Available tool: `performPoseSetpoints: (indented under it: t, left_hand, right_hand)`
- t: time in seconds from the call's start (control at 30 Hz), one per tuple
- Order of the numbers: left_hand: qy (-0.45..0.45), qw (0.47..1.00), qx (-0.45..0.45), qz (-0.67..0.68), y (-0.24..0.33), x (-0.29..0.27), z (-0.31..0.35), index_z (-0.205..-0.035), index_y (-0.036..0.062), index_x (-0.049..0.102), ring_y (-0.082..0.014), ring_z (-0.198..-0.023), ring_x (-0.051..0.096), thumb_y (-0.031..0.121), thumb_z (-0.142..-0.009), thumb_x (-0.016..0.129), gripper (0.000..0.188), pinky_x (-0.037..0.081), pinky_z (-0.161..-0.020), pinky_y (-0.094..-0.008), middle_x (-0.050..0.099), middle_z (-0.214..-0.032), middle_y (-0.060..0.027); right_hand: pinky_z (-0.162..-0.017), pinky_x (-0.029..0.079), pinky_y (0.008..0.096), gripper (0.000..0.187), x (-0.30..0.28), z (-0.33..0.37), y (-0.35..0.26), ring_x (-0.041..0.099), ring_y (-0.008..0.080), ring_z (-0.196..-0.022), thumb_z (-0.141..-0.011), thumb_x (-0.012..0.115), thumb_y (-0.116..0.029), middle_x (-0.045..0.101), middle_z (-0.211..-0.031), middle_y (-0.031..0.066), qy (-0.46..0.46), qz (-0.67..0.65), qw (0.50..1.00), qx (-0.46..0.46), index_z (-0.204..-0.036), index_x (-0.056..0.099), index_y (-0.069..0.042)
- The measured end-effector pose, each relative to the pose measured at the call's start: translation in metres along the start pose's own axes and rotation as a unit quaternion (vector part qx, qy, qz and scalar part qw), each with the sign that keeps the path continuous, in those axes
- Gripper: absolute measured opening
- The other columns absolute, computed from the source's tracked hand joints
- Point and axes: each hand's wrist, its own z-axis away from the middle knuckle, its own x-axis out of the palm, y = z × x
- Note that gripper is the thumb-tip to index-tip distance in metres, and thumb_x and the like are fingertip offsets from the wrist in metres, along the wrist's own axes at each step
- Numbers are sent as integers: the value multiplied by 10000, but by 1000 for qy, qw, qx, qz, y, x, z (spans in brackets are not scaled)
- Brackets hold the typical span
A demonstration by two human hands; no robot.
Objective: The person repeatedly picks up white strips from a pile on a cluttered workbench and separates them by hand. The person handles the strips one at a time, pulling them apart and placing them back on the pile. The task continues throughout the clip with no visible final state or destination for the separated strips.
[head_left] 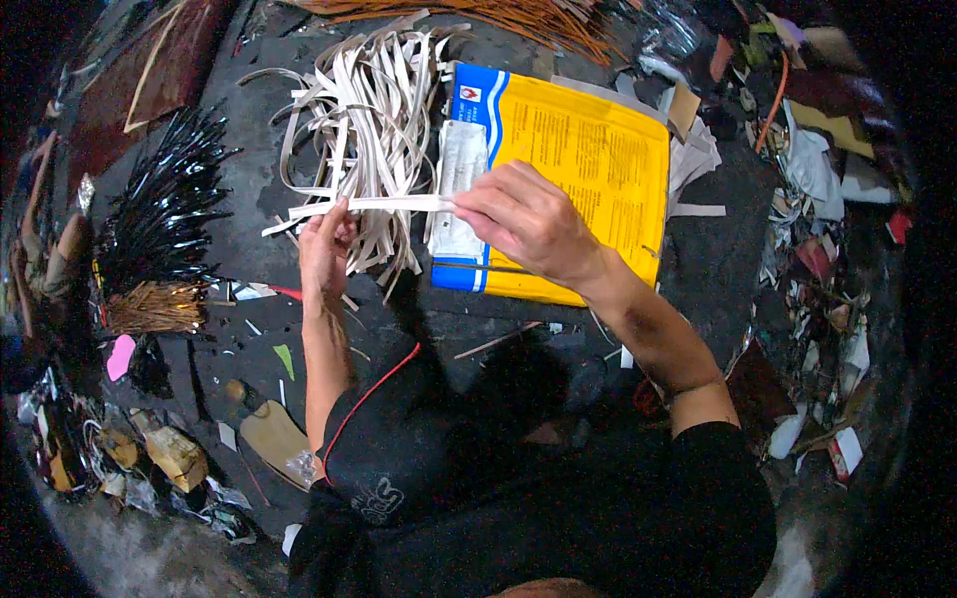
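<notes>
A flat white strip (399, 203) is stretched level between my two hands. My left hand (326, 239) pinches it near its left end, with fingers closed. At the other end, my right hand (528, 214) grips it between thumb and fingers, above a yellow and blue printed sheet (588, 159). Behind the strip lies a loose heap of similar white strips (369, 110), curled and tangled. A small whitish pad (462, 159) rests on the sheet's left edge, partly behind my right hand. A thin dark rod (488, 267) crosses the sheet's near side.
Left of the heap lie a bundle of shiny black strips (164, 199) and a bundle of brown sticks (155, 307). Orange-brown strands (498, 15) lie at the far edge. Scraps and plastic litter (817, 169) line the right side, with more by a crumpled brown package (174, 453) at lower left.
</notes>
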Motion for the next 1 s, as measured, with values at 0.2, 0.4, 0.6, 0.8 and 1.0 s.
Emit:
performPoseSetpoints:
  t: [0.2, 0.4, 0.6, 0.8, 1.0]
  left_hand:
    - [20, 1000, 5, 18, 12, -3, 1, -799, 36, 586, -68, -599, 473, 192, -885, 671, 197, 356, -524, -195, 556, -707, -18]
    - [4, 991, 64, 113, 56, -2, 19, -1041, 30, 594, -129, -791, 615, 196, -937, 600, 196, 526, -697, -235, 648, -924, -52]
    - [-47, 973, 210, -83, 156, 91, 67, -1299, 18, 523, -41, -723, 550, 131, -944, 575, 376, 439, -619, -172, 641, -928, -28]
    - [-88, 866, 246, -427, 126, 73, 19, -1319, 20, 497, -241, -1152, 555, 406, -968, 500, 521, 400, -1002, -372, 579, -1231, -158]
    - [-152, 889, 164, -400, 102, 86, 48, -1278, 43, 559, -163, -1041, 575, 347, -964, 532, 437, 430, -912, -312, 619, -1138, -88]
  right_hand:
    - [-649, 468, 331, 278, -1, 10, -10, 560, 226, -744, -703, 728, -4, 575, -822, 65, -30, 78, 996, 11, -970, 656, -34]
    - [-719, 422, 378, 367, -18, 15, -26, 547, 230, -803, -784, 678, -133, 562, -863, 62, -83, 141, 985, 47, -1147, 629, -108]
    - [-756, 450, 433, 332, -115, 57, 24, 579, 291, -866, -824, 657, -272, 581, -888, 109, -57, 195, 976, 84, -1121, 640, -124]
    - [-742, 496, 330, 248, -273, 142, 24, 615, 204, -805, -890, 633, -233, 632, -875, 102, 48, 197, 915, 348, -1040, 663, -38]
    - [-751, 511, 383, 295, -255, 399, 40, 662, 267, -836, -868, 622, -292, 686, -907, 141, -34, 170, 788, 591, -972, 659, -19]
